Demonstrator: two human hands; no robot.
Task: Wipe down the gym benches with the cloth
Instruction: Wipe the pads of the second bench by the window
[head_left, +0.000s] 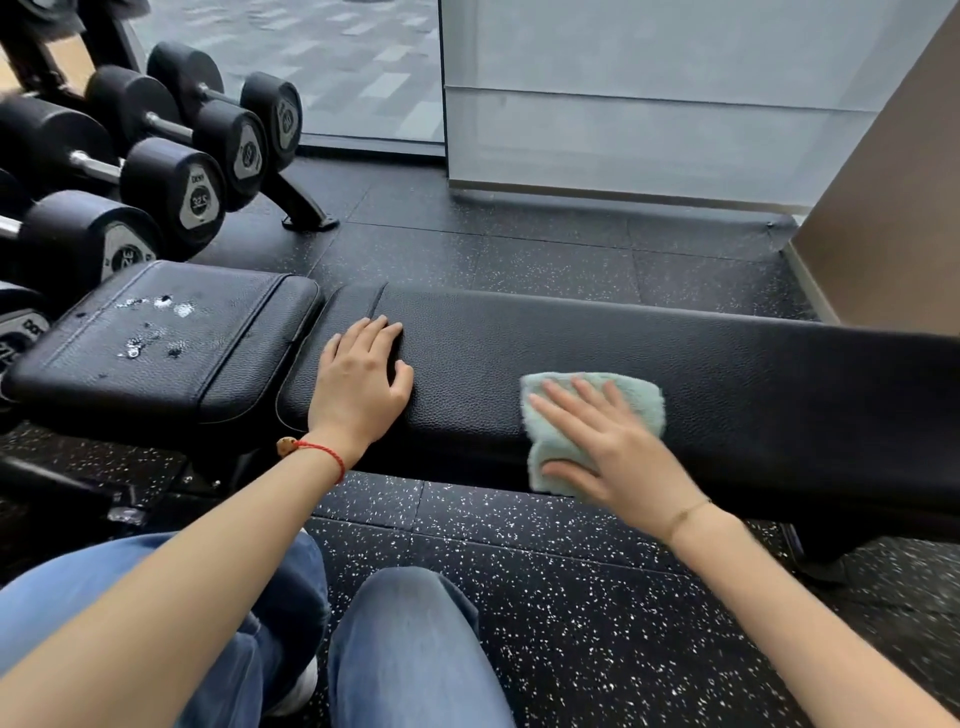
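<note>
A black padded gym bench runs across the view: a long back pad (727, 374) and a shorter seat pad (171, 332) at the left with worn, flaking patches. A light green cloth (639, 400) lies over the near edge of the long pad. My right hand (608, 447) presses flat on the cloth with fingers spread and thumb over the pad's front edge. My left hand (358, 374) rests on the left end of the long pad, fingers lightly bent, holding nothing.
A rack of black dumbbells (171, 171) stands at the left behind the seat pad. The floor (571, 597) is black speckled rubber. A glass wall (649, 104) and a brown wall (893, 208) stand behind the bench. My knees in blue jeans (410, 649) are near the bench.
</note>
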